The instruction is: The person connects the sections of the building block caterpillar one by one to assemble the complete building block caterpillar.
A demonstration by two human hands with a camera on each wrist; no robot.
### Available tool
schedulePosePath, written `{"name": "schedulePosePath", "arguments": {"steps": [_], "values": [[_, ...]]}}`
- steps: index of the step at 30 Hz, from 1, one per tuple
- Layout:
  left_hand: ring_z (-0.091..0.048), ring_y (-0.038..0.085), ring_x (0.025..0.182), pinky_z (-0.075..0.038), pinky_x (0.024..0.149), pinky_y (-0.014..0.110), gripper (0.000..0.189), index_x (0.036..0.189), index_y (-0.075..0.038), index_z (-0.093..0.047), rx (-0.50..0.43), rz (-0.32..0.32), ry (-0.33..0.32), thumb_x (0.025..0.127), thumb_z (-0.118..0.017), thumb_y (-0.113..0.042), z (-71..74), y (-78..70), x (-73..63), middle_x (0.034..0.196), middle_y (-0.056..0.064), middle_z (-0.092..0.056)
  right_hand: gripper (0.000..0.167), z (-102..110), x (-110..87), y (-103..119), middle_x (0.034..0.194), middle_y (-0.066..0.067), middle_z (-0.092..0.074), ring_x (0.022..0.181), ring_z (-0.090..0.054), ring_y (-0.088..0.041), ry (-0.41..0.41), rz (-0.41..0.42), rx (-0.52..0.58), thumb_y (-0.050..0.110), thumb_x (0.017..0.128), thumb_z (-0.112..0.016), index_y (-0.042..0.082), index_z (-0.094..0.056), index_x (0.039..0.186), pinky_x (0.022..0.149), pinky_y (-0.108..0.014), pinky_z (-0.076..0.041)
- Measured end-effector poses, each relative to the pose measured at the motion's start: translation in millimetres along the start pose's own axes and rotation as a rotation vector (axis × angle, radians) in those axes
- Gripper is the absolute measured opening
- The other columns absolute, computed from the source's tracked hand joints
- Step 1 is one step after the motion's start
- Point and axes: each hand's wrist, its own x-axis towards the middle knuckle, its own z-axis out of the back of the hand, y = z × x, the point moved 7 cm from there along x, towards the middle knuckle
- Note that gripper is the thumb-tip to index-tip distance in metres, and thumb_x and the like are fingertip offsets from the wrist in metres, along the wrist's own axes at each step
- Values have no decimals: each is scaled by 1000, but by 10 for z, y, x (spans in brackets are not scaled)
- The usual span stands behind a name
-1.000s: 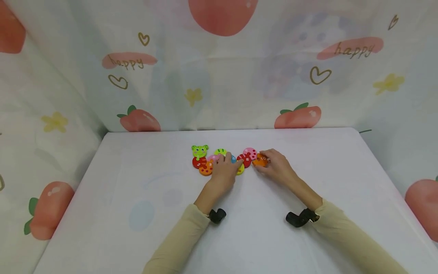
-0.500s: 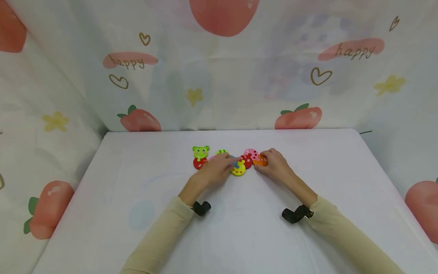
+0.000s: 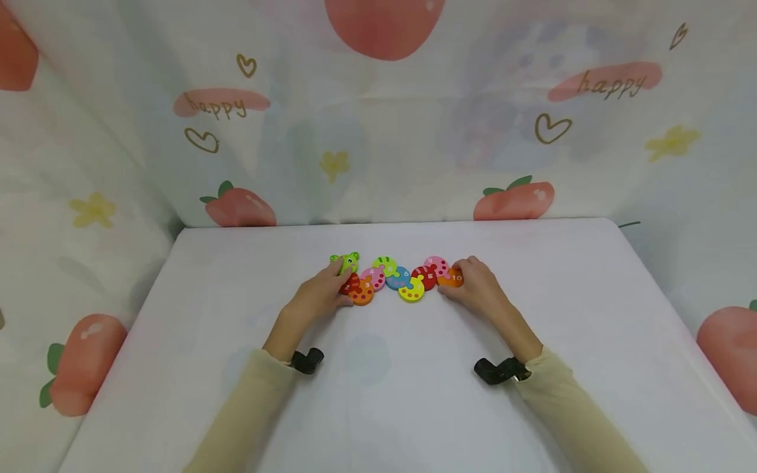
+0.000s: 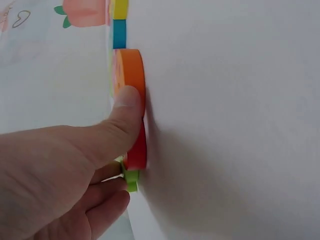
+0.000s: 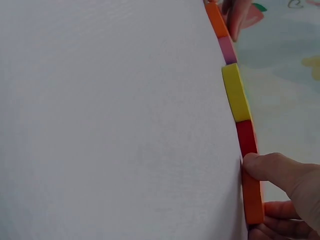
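Note:
A wooden caterpillar number puzzle lies across the table, its round pieces joined in a zigzag. At its left end are the green frog-like head (image 3: 350,262), a red piece (image 3: 351,284) and an orange piece (image 3: 363,293). My left hand (image 3: 316,293) grips this end, the thumb pressed where orange meets red in the left wrist view, fingers round the far side and partly hiding head and red piece. At the other end, my right hand (image 3: 481,289) pinches the orange piece marked 10 (image 3: 450,278). Between them run pink, green, blue, yellow (image 3: 412,291) and red (image 3: 423,279) pieces.
The white tabletop (image 3: 378,407) stretches in front of the puzzle and to both sides. A printed cloth backdrop (image 3: 378,131) rises behind the table's far edge. Each wrist wears a small black camera, the left one (image 3: 307,361) and the right one (image 3: 499,371).
My left hand has slid left from the puzzle's middle to its head end and now grips there, uncovering the middle pieces. My right hand stays on the orange end piece.

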Motion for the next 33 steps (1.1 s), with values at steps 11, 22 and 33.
{"name": "schedulePosePath", "arguments": {"steps": [11,22,33], "values": [[-30,32,147,-34,116,45,83,149,-9,-38,-23,37,-37,82,-72,-43,-24,-92,-28,160,18,-23,56,30,-23,90,97,-21,-58,83,-52,-27,-10,-9,-109,32,81,-77,-10,-63,114,67,-32,-47],[-29,36,146,-36,114,46,86,147,-3,-40,50,113,-26,79,-72,-44,-81,-154,2,158,24,-25,55,-4,27,103,91,-18,-58,79,-52,-25,67,-1,-188,37,81,-77,-8,-67,110,64,-30,-47],[-31,36,145,-37,114,45,86,147,-3,-39,27,92,-66,79,-72,-44,-57,-118,17,158,24,-25,49,12,64,149,81,-15,-54,72,-48,-22,59,22,-228,36,82,-76,-8,-68,100,58,-26,-40]]}}
